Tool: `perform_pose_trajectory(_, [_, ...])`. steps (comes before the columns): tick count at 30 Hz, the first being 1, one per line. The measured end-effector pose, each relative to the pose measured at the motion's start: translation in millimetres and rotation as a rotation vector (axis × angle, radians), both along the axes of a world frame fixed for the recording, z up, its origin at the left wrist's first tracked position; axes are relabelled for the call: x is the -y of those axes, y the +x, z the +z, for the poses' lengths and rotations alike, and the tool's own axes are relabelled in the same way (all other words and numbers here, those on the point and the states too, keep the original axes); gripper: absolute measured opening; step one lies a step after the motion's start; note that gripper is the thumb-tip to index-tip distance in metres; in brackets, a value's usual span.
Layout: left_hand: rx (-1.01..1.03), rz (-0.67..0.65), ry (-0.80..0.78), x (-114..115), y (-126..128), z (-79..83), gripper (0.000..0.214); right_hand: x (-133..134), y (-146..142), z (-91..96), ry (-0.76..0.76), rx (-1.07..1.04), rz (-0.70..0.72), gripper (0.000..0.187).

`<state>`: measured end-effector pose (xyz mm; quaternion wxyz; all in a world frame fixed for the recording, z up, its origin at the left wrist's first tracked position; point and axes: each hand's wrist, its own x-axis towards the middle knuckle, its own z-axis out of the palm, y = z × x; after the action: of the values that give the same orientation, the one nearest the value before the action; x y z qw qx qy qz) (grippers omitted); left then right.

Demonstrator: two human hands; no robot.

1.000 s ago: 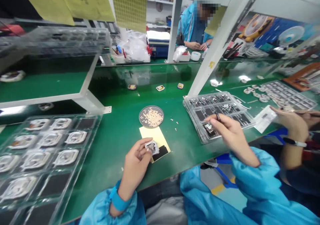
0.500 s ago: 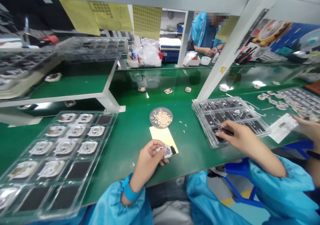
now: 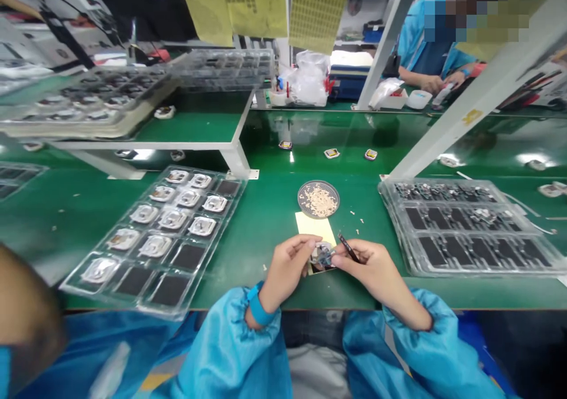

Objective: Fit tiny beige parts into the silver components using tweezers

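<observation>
In the head view, my left hand (image 3: 286, 264) is closed around a small white device housing (image 3: 317, 250) just above the table's front part. My right hand (image 3: 372, 267) has a slim black tool (image 3: 348, 249), which looks like tweezers, in its fingers, with one end sticking up to the left. The right thumb and forefinger meet a small dark, shiny piece (image 3: 326, 256) at the housing; its exact kind is hard to make out. Beneath both hands lies a pale yellow sheet (image 3: 319, 226). Beyond it stands a round dark dish (image 3: 300, 195) of small beige pieces.
To the left, a clear tray (image 3: 188, 257) carries several white housings. Another clear tray (image 3: 460, 249) with small electronic parts lies on the right. A shelf leg (image 3: 237, 160) and slanted post (image 3: 436, 113) rise from the table. Another person's blurred arm (image 3: 26, 316) shows at lower left.
My right hand has come from the right tray to the housing in my left hand, bringing the black tool. The view has swung right; the other person's hand with a white packet is gone.
</observation>
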<state>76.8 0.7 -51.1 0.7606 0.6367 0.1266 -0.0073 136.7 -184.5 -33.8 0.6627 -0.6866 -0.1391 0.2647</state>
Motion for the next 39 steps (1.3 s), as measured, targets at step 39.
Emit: perform_pose_trajectory(39, [0.121,0.005,0.272,2.5,-8.2,-4.3,0.047,-10.9,-0.3,-8.4,-0.143,0.135,-0.187,0.033])
